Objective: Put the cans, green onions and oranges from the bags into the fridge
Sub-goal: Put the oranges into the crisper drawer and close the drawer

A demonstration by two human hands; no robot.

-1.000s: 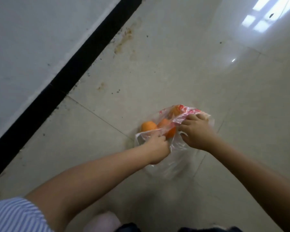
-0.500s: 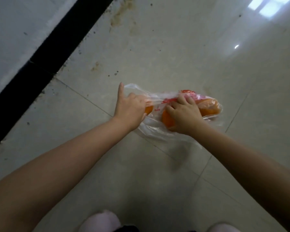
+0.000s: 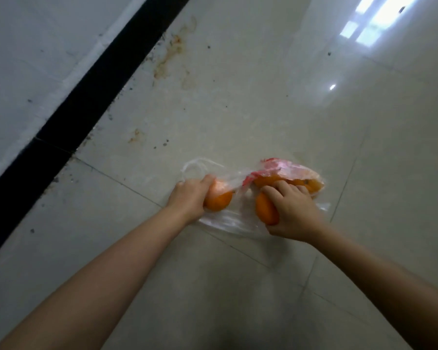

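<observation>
A clear plastic bag (image 3: 228, 221) with red print lies flat on the tiled floor. My left hand (image 3: 190, 195) is closed around one orange (image 3: 219, 202) at the bag's left end, beside the white handles. Over at the bag's middle, my right hand (image 3: 292, 210) grips a second orange (image 3: 263, 208). More oranges (image 3: 306, 184) show through the plastic at the right end, just beyond my right fingers. No cans or green onions are in view.
A white wall (image 3: 36, 59) with a black skirting strip (image 3: 91, 92) runs diagonally along the left. Brown stains (image 3: 172, 56) mark the pale glossy floor tiles (image 3: 263, 97) near the skirting. Window light reflects at the top right.
Both hands have closed on oranges. The left hand, spread on the bag's edge half a second ago, now wraps an orange. The bag lies flatter and wider than a second ago.
</observation>
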